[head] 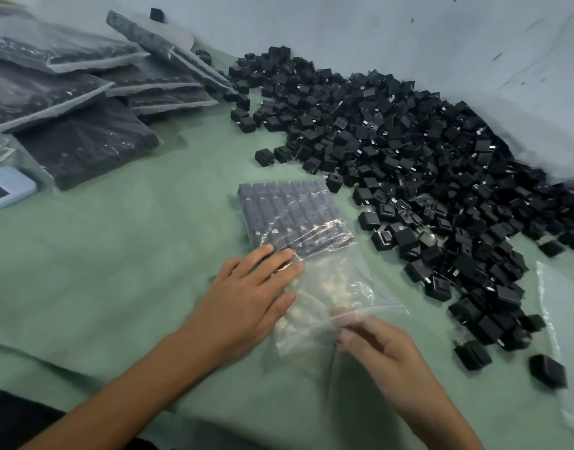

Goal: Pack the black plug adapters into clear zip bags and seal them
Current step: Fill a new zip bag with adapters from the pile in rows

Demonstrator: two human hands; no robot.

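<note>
A clear zip bag lies on the green table cover, its far half filled with neat rows of black plug adapters. My left hand lies flat with straight fingers pressing the bag just below the adapters. My right hand is blurred and pinches the bag's near edge by the zip strip. A large heap of loose black adapters spreads across the right side of the table.
Several filled bags are stacked at the far left. A small white and blue device sits at the left edge. Another clear plastic sheet lies at the right edge. A pale wall runs behind the heap.
</note>
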